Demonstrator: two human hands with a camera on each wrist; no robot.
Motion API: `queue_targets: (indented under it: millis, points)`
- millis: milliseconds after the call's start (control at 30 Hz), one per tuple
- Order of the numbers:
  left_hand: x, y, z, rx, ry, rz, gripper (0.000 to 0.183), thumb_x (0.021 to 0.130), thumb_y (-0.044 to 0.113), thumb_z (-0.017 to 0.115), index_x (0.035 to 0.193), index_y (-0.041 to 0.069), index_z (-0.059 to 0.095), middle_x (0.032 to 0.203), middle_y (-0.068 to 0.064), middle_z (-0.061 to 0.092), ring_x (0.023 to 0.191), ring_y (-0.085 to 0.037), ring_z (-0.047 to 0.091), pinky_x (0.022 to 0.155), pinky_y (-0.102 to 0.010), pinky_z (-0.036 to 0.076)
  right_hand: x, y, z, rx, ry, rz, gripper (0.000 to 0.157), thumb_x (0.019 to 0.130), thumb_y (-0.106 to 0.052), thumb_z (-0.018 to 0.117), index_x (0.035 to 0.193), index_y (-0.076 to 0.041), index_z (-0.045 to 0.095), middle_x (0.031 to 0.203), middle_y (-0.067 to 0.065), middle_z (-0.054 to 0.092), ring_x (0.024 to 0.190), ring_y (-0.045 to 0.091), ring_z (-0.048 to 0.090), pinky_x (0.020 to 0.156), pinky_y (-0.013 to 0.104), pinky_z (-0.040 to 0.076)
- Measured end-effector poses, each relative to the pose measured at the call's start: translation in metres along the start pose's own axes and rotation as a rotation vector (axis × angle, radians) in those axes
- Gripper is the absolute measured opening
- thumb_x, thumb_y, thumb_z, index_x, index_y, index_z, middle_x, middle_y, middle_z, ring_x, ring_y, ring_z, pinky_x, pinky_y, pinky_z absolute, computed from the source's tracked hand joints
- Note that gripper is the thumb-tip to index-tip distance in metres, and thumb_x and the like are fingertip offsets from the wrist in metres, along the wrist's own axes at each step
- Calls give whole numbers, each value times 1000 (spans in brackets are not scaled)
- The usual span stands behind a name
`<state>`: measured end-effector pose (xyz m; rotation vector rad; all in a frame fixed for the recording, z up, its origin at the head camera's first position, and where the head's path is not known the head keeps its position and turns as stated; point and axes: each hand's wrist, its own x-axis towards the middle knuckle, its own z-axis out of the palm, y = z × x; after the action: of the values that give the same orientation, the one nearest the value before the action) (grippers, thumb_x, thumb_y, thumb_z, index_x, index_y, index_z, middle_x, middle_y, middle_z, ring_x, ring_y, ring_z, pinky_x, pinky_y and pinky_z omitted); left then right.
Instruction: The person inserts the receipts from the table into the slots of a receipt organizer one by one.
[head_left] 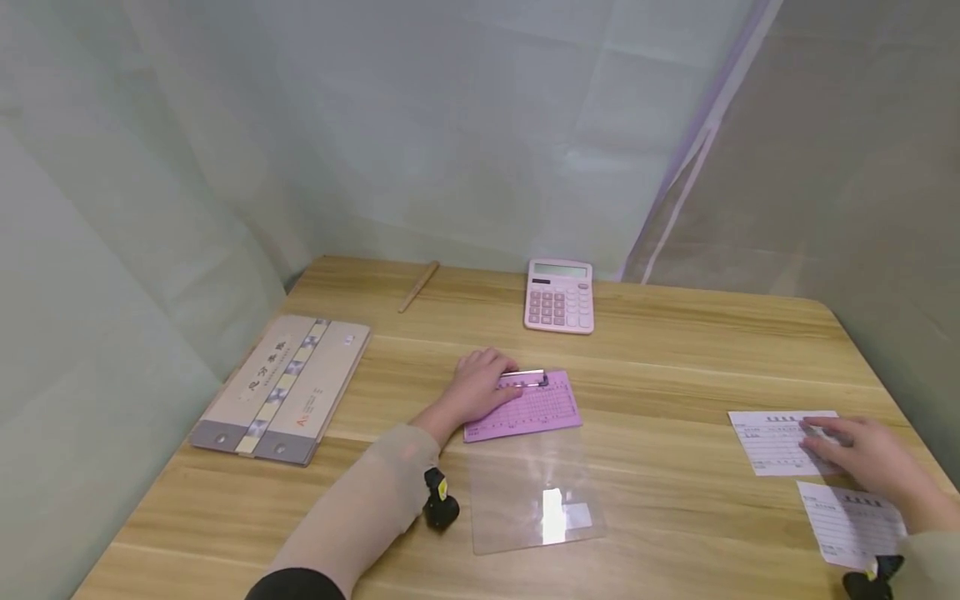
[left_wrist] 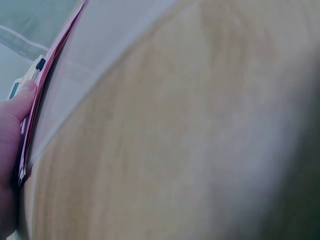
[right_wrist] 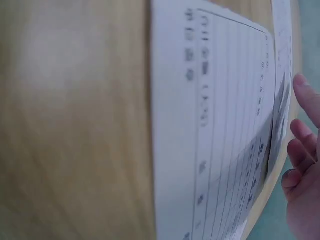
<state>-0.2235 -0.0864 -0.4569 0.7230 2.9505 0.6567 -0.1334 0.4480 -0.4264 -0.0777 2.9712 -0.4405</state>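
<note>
A clear clipboard (head_left: 513, 500) lies on the table, with pink printed forms (head_left: 551, 412) under its metal clip (head_left: 536, 377). My left hand (head_left: 478, 387) grips the clip end of the board; its thumb lies over the forms and its other fingertips are partly hidden beyond the clip. In the left wrist view the thumb (left_wrist: 25, 100) is at the edge of the forms. On the right, my right hand (head_left: 873, 454) hovers with loosely bent fingers over a white printed slip (head_left: 772, 446). A second white slip (head_left: 847, 525) lies nearer, partly under the wrist.
A pink calculator (head_left: 558, 296) sits at the table's back edge. Left of it lies a thin wooden stick (head_left: 418, 287). A beige and grey A5 pack (head_left: 285, 387) rests on the left side. Pale curtains (head_left: 450, 125) enclose the wooden table (head_left: 675, 517).
</note>
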Motion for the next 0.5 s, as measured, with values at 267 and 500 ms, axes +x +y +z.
queue_targets:
  millis: [267, 500]
  points:
    - [0, 0, 0, 1, 2, -4, 44, 88, 45, 60, 121, 16, 58, 120, -1, 53, 112, -20, 44, 97, -39, 28, -7, 23, -5, -10, 0, 41, 63, 90, -43, 60, 114, 15, 55, 113, 45, 45, 96, 58, 46, 74, 62, 38]
    - [-1, 0, 1, -3, 6, -10, 43, 88, 45, 60, 120, 16, 58, 120, -1, 54, 112, -20, 44, 97, -39, 28, -9, 28, 1, -45, 64, -5, 57, 84, -39, 69, 108, 12, 61, 97, 40, 56, 83, 49, 56, 68, 57, 41]
